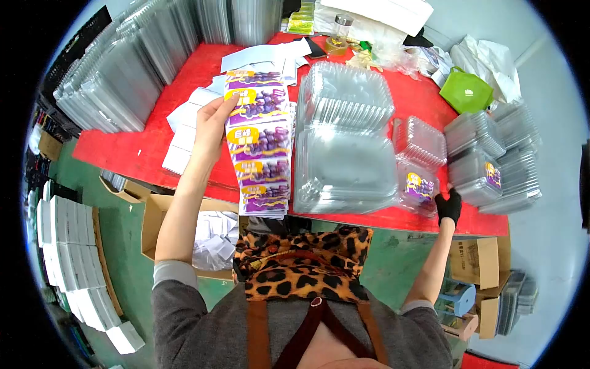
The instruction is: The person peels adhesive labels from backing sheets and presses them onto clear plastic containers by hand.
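My left hand [215, 120] pinches the left edge of a strip of grape labels [258, 141], purple and yellow, which hangs in folds toward the table's front edge. My right hand [448, 208], in a black glove with bare fingertips, is at the table's front right with thumb and finger apart. It is beside the right edge of a clear clamshell box [420, 186] that bears a grape label; whether it touches the box is unclear. Just right of that hand stands a pile of clear clamshells [473, 175], one with a grape label on its side.
Large nested clear containers [347, 166] stand mid-table, with a smaller clamshell [421, 141] beside them. White backing paper [184, 135] lies left of the strip. Tall stacks of clear lids [123, 86] line the back left. A glass jar [339, 35] and green bag [466, 90] stand behind.
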{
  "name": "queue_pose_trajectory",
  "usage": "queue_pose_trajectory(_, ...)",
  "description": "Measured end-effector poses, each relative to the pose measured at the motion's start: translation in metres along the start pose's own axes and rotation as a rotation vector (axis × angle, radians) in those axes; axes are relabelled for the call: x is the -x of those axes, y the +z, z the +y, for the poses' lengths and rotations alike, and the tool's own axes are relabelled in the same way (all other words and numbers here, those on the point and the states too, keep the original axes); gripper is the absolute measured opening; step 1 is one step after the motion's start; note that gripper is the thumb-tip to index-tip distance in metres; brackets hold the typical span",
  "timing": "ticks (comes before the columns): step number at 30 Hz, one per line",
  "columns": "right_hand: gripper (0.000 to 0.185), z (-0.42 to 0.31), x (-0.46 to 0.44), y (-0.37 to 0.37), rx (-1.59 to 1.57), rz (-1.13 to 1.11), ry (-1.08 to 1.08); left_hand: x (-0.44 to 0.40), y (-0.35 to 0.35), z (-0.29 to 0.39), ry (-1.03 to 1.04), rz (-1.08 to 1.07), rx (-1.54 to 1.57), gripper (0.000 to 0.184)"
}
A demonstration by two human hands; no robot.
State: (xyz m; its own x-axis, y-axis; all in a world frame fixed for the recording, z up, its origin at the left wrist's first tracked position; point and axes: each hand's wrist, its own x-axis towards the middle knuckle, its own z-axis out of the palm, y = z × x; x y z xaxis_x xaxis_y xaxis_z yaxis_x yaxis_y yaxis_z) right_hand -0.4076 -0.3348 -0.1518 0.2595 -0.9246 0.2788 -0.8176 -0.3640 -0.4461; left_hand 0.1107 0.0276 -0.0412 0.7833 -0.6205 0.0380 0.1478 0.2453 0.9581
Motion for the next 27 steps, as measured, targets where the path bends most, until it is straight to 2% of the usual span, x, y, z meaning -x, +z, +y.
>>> queue_pose_trajectory(1,0.041,-0.006,-0.004,-0.001,0.09,0.131,-0.176,0.014,0.008,0.016,-0.003,-0.018,0.027,0.026)
queue_pose_trajectory(3,0.037,-0.08,0.002,-0.021,-0.583,-0.021,-0.062,0.042,0.026,0.042,0.006,-0.093,0.099,0.023)
queue_pose_trajectory(5,0.032,-0.163,0.03,-0.054,-0.75,-0.129,-0.277,0.069,0.04,0.058,0.019,-0.135,0.024,0.021)
queue_pose_trajectory(7,0.032,-0.223,0.057,-0.07,-0.681,-0.049,-0.531,0.09,0.05,0.069,0.068,-0.243,-0.051,0.022)
queue_pose_trajectory(9,0.033,-0.276,0.082,-0.088,-0.56,0.156,-0.857,0.114,0.06,0.074,0.053,-0.356,-0.039,0.023)
queue_pose_trajectory(11,0.038,-0.309,0.101,-0.112,-0.388,0.241,-1.06,0.133,0.071,0.074,0.056,-0.44,-0.075,0.024)
queue_pose_trajectory(14,0.052,-0.343,0.113,-0.121,-0.421,0.077,-1.161,0.156,0.083,0.079,-0.019,-0.557,-0.084,0.025)
queue_pose_trajectory(15,0.049,-0.346,0.115,-0.116,-0.465,-0.004,-1.173,0.162,0.085,0.077,-0.045,-0.576,-0.082,0.025)
queue_pose_trajectory(16,0.046,-0.345,0.116,-0.11,-0.488,-0.037,-1.161,0.167,0.089,0.075,0.03,-0.55,-0.189,0.022)
queue_pose_trajectory(19,0.034,-0.337,0.117,-0.107,-0.586,-0.19,-1.121,0.162,0.081,0.061,0.592,-0.583,-0.89,0.019)
queue_pose_trajectory(22,0.025,-0.321,0.121,-0.099,-0.748,-0.4,-1.047,0.168,0.078,0.062,0.614,-0.72,-0.909,0.024)
queue_pose_trajectory(25,0.021,-0.306,0.115,-0.105,-0.718,-0.607,-0.888,0.175,0.07,0.061,0.549,-0.754,-1.001,0.03)
queue_pose_trajectory(27,0.018,-0.298,0.105,-0.101,-0.878,-0.489,-0.717,0.173,0.061,0.058,0.426,-0.657,-0.959,0.032)
